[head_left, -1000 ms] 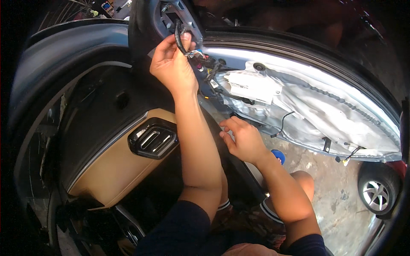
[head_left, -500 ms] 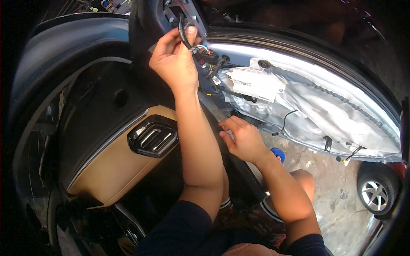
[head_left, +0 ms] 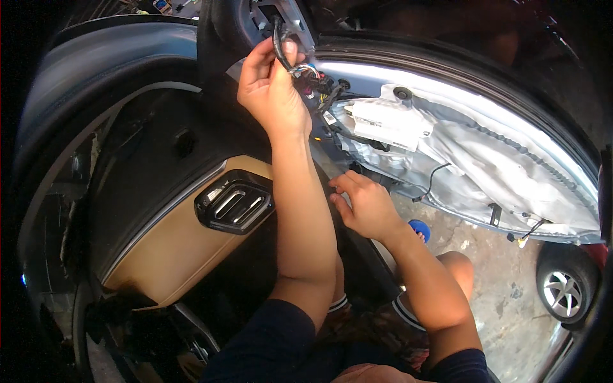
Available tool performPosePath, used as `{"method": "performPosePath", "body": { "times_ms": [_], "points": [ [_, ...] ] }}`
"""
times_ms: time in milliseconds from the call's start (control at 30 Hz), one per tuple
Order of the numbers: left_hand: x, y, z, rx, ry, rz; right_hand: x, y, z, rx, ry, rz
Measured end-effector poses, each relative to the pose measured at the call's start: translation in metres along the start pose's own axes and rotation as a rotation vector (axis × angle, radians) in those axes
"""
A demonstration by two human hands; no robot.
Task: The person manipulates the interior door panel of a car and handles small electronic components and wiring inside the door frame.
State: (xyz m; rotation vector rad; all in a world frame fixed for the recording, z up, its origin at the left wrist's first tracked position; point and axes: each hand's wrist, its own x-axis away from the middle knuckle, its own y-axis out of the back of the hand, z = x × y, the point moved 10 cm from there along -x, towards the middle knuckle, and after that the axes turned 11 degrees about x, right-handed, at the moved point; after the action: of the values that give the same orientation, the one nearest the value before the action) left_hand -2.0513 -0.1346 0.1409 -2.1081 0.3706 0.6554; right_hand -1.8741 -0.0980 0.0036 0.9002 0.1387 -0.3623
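Observation:
My left hand [head_left: 276,89] is raised at the front corner of the car door, thumb and fingers closed on a black taped wiring harness [head_left: 279,48]. The harness comes down from an opening in the grey metal mirror corner [head_left: 287,19]. Thin coloured wires [head_left: 306,69] fan out just right of my fingertips. Lower down, my right hand [head_left: 367,205] hovers beside the door's lower front edge, fingers loosely bent and the thumb apart from them. Nothing shows between them.
White plastic sheeting [head_left: 472,159] covers the stripped inner door, with loose cable ends [head_left: 529,237] hanging at its lower edge. Left lies the dashboard with tan trim [head_left: 166,262] and a black air vent [head_left: 235,203]. A wheel [head_left: 562,290] stands on the concrete floor [head_left: 504,293].
The whole view has shifted a little, so the door and dashboard appear slightly farther right. My left hand keeps its grip on the harness; my right hand stays nearly where it was.

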Motion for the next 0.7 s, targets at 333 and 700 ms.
{"method": "performPosePath", "body": {
  "times_ms": [333,700],
  "points": [
    [0.003,0.002,0.000,0.041,-0.005,-0.001,0.000,-0.002,0.001,0.026,0.008,0.020],
    [0.021,0.038,-0.062,-0.194,-0.128,-0.257,-0.001,0.009,-0.008,0.028,0.031,-0.048]
  ]
}}
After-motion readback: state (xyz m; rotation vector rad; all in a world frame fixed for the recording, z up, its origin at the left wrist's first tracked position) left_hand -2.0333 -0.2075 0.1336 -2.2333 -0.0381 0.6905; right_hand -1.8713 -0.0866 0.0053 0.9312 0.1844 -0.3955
